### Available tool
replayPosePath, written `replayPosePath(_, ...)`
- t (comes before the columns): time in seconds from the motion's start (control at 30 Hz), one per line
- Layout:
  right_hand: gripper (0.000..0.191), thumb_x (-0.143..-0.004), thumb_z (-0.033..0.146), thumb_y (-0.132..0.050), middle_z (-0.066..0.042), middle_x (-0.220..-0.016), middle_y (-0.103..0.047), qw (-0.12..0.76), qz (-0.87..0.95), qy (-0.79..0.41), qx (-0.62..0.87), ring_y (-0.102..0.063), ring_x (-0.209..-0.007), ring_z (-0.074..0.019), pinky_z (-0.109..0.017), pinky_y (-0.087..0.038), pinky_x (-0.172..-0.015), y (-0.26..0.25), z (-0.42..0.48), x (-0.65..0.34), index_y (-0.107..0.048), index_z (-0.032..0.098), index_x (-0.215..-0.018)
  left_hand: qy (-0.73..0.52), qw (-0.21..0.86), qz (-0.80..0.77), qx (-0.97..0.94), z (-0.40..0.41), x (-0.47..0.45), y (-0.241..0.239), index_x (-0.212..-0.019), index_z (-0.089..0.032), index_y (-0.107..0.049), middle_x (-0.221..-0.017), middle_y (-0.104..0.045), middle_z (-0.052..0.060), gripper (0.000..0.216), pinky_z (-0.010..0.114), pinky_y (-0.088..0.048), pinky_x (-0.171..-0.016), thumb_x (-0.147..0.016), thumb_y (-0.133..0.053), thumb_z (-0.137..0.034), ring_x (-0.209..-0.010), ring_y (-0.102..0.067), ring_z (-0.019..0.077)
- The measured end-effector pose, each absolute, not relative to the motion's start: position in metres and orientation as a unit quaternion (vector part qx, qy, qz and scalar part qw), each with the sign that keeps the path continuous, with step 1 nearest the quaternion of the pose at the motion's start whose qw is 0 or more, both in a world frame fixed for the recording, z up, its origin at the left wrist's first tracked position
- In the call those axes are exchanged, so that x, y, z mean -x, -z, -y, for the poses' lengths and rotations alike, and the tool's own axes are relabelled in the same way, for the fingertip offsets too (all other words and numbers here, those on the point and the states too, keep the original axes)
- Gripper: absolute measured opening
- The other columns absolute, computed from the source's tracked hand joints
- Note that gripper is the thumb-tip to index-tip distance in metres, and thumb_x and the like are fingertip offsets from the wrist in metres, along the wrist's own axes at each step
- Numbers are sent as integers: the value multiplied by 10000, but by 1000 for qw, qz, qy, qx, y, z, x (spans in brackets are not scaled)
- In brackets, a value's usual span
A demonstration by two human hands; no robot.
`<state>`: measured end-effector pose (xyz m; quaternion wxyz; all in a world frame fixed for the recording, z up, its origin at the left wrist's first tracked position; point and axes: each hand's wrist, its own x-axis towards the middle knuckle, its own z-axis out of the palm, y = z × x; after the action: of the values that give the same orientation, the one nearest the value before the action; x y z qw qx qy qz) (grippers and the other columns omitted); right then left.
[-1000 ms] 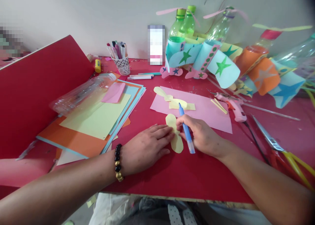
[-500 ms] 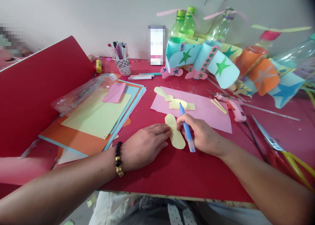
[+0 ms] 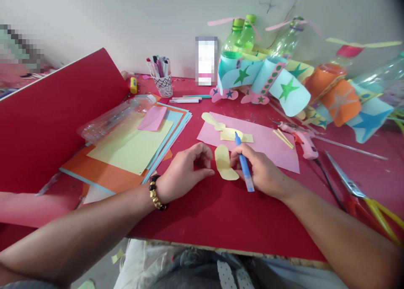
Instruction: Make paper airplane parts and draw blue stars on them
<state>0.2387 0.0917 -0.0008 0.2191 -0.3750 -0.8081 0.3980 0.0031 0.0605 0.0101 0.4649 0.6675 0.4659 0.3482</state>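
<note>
My right hand (image 3: 260, 169) is closed around a blue marker (image 3: 244, 164) whose tip points up and away. At its fingertips is a pale yellow paper cutout (image 3: 223, 160) with rounded ends, tilted or bent; whether those fingers also pinch it is hard to tell. My left hand (image 3: 189, 167) hovers just left of the cutout. Its fingers are curled with the thumb apart, and nothing shows between them. Beyond the hands, a yellow paper propeller shape (image 3: 217, 124) and a yellow strip (image 3: 248, 137) lie on a pink sheet (image 3: 268, 148).
Stacked coloured paper (image 3: 126, 150) with a clear plastic bottle (image 3: 116, 116) lies left. A pen cup (image 3: 164, 86) and a phone (image 3: 206, 63) stand behind. Decorated bottles (image 3: 265, 74) fill the back right. A pink glue gun (image 3: 303, 141) and scissors (image 3: 356, 188) lie right.
My left hand has come off the yellow cutout and curled its fingers. The cutout was flat and now looks tilted or bent. The right hand still holds the marker.
</note>
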Motion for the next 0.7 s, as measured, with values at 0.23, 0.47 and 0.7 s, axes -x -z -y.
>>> replayPosePath(0.23,351,-766,36,-562,3,-893,-643,268,795,-383,386,-569,-618,-107,-221,-468,-555,-2,-88,-242,-454,257,-1017,-396,689,-394,-462,-64,-3,-11,-918,-152,-510,-781,-590,-16,278,208,-472,-692,-743,-720,-98,-710,-573,78)
replayPosePath(0.47,241,-832,131,-596,-20,-881,-651,332,777,-375,381,-642,-751,-157,-275,-516,-678,-2,-83,-240,-464,245,-998,-414,725,-350,-425,-64,-3,-10,-914,-151,-552,-782,-604,-10,224,224,-479,-708,-772,-723,-129,-708,-600,91)
replayPosePath(0.7,244,-828,182,-669,-17,-889,-640,375,754,-399,361,-620,-732,-139,-287,-521,-696,-5,-71,-231,-492,234,-987,-382,782,-337,-360,-58,-7,-9,-941,-157,-544,-825,-665,24,236,268,-507,-749,-786,-721,-150,-761,-657,130)
